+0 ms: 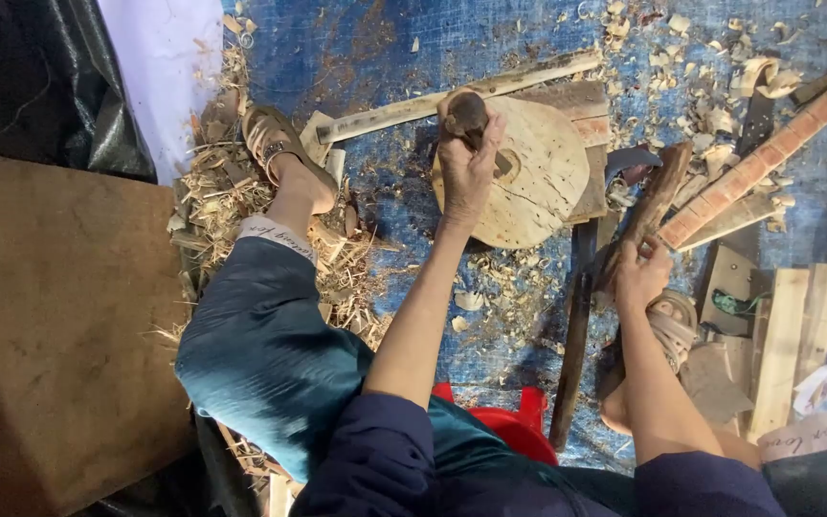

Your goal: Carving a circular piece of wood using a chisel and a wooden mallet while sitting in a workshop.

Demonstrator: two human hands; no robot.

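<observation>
The person sat low over a blue tarp [375,57] strewn with pale wood shavings [232,191]. The left hand [467,158] was wrapped tight around a dark, stubby wooden piece [465,110], rounded and worn smooth at its top, held upright so its long axis ran down onto a round wooden disc [538,182]. That disc lay flat on the tarp, pale and rough-grained, with a dark hole near its middle, just beside the hand. The right hand [639,276] was closed on a long, dark, bark-like stick [658,196] that slanted up and to the right, away from the person. A thin dark slat [574,354] lay lengthwise between the 2 arms. A red-and-pale striped wooden bar [768,153] ran diagonally at the right.
</observation>
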